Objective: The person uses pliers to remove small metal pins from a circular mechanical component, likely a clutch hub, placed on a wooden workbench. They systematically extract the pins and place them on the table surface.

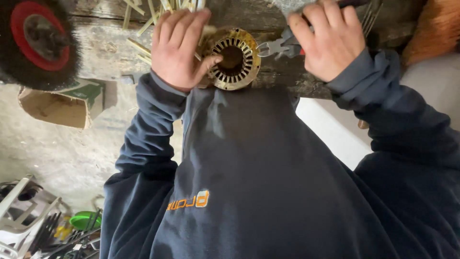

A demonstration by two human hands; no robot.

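1. Head view: the left hand (178,48) lies closed around the left side of the slotted motor stator (233,58), thumb at its bore, steadying it on the wooden bench (282,79).
2. The right hand (330,41) clasps pliers (278,47), their jaws meeting the stator's right rim.
3. Pale strips (139,45) lie far left.
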